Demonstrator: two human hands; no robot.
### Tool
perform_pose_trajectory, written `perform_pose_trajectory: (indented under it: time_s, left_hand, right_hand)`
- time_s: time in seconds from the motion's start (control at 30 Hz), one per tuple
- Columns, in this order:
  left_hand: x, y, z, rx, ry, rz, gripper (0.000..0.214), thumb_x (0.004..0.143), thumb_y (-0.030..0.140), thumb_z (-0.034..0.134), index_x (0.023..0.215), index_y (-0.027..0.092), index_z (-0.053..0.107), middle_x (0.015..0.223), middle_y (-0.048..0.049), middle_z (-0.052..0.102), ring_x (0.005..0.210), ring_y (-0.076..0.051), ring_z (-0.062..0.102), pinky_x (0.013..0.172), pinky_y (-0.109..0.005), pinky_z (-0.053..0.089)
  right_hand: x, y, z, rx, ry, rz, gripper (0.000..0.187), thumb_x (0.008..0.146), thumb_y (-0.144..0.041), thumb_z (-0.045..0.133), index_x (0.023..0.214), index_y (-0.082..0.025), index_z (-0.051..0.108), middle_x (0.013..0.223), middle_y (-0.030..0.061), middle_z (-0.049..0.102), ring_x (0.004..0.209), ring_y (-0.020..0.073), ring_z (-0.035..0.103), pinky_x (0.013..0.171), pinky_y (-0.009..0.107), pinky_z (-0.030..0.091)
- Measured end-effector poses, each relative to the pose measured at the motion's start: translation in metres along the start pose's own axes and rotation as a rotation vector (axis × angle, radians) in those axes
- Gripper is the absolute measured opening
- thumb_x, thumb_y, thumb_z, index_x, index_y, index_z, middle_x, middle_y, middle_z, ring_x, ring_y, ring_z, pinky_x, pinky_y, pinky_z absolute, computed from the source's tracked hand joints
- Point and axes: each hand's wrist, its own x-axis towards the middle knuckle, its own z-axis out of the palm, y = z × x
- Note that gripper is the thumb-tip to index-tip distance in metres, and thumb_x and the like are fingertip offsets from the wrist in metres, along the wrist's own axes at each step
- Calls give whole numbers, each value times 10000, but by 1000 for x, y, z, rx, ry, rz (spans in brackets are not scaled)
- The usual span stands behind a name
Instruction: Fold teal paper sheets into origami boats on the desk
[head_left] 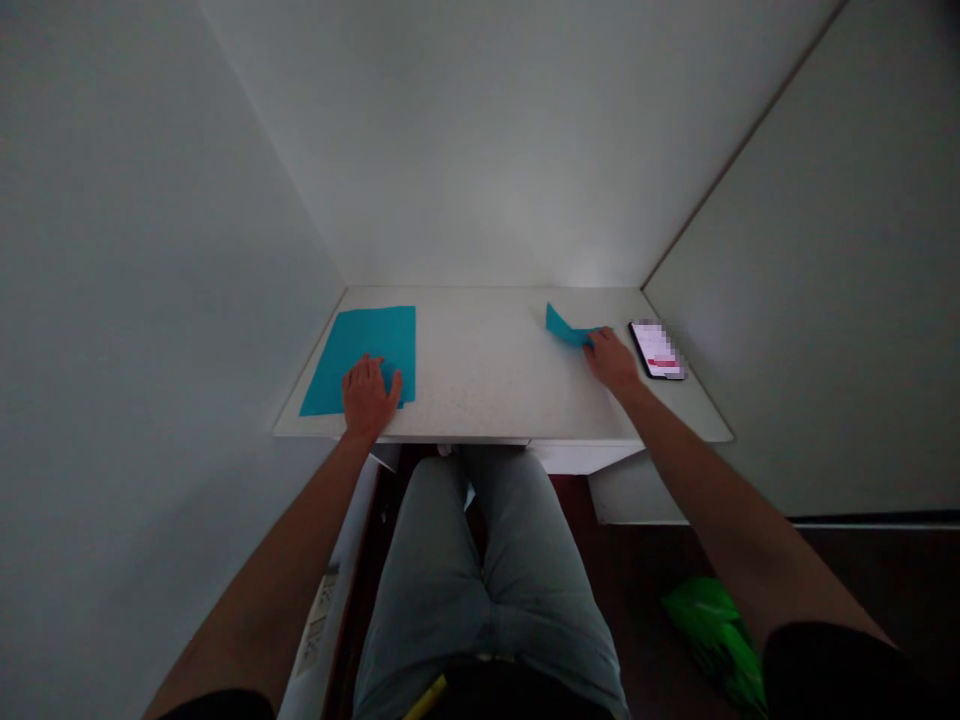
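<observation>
Steadying a teal sheet, seemingly paper, calls for broad, light contact, and the left hand suits that: it lies palm down on the sheet's near part, fingers extended, thumb parted from them, no grip showing. The sheet lies flat on the white desk, well to the left of the smartphone. A teal sliver at its near edge hints at a second layer, so even pressure would help prevent slipping. Just left of the smartphone, the right hand is closed on a narrow teal strip, whose end farthest from the smartphone tilts upward. A gentle pinch should avoid creases, as such thin material probably bends easily; working farther left of the smartphone would leave more room to flatten it. Exactly how the fingertips meet the strip is unclear.
</observation>
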Motion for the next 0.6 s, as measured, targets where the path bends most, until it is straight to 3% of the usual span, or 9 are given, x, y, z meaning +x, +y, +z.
perform_pose_trajectory:
  time_s: [0.17, 0.27, 0.33, 0.43, 0.5, 0.6]
  left_hand:
    - [-8, 49, 13, -120, -83, 157, 524, 1057, 454, 495, 1463, 130, 558, 1492, -241, 606, 1440, -395, 508, 1214, -562, 349]
    - [-10, 78, 23, -254, -129, 243, 532, 1055, 472, 526, 1477, 149, 550, 1476, -214, 613, 1415, -374, 521, 1197, -534, 366]
    - [-10, 91, 26, -361, -185, 278, 482, 1056, 464, 538, 1437, 172, 589, 1396, -178, 667, 1340, -341, 581, 1157, -504, 407]
    - [-8, 103, 29, -530, -300, 258, 409, 1044, 455, 587, 1357, 199, 645, 1129, -92, 764, 1069, -255, 700, 1009, -408, 497]
    - [-6, 108, 29, -583, -332, 208, 425, 1002, 476, 668, 1328, 204, 664, 999, -49, 779, 893, -211, 709, 899, -353, 518]
    - [-5, 113, 31, -590, -340, 164, 414, 953, 488, 738, 1265, 217, 710, 865, -11, 776, 749, -179, 685, 799, -312, 509]
  right_hand:
    - [-46, -75, 32, 453, 52, -419, 271, 1028, -262, 528, 1207, -238, 730, 1220, 129, 684, 1151, 309, 646, 1064, 509, 537]
    - [-60, -107, 39, 633, 33, -482, 333, 1112, -342, 410, 1152, -248, 727, 1167, 110, 706, 1130, 287, 638, 1060, 506, 517]
    - [-64, -118, 40, 653, 6, -472, 341, 1125, -374, 402, 1092, -246, 717, 1100, 99, 712, 1068, 274, 636, 1030, 490, 515]
    - [-64, -122, 42, 643, 18, -464, 191, 1059, -381, 565, 1069, -238, 692, 1069, 95, 712, 1041, 276, 630, 1006, 480, 519]
    - [-62, -121, 44, 633, 27, -485, 152, 984, -341, 667, 1090, -234, 683, 1102, 100, 711, 1069, 288, 631, 1019, 489, 520]
    - [-60, -119, 45, 623, -2, -533, 206, 939, -269, 683, 1143, -235, 677, 1153, 106, 700, 1116, 298, 636, 1039, 506, 526]
